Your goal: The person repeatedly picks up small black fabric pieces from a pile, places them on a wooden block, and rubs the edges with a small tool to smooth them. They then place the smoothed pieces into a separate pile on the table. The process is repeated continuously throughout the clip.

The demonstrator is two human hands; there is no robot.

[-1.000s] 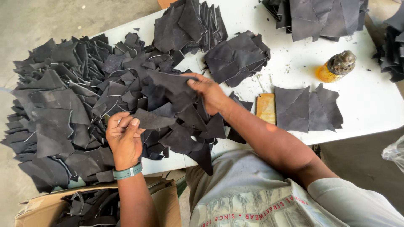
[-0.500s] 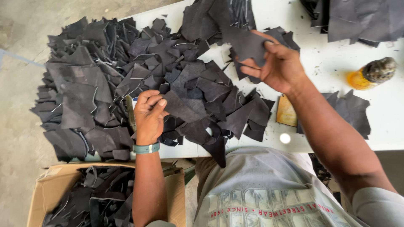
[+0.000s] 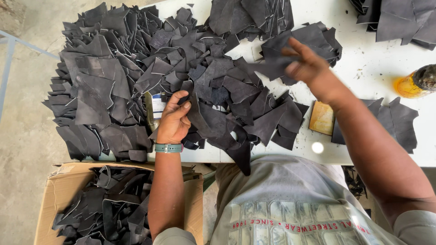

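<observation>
Head view, left hand (image 3: pixel 174 122) pinching dark scrap (image 3: pixel 200 119), blurred right hand (image 3: pixel 305 63) gripping another piece (image 3: pixel 274 61)

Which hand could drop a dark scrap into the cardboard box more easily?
Probably the left hand. It rests at the table's near edge with its fingers on a dark scrap, and the cardboard box sits right below it. The right hand is raised farther back with another scrap.

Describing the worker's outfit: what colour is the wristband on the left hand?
Teal green wristband, clearest in the head view.
</observation>
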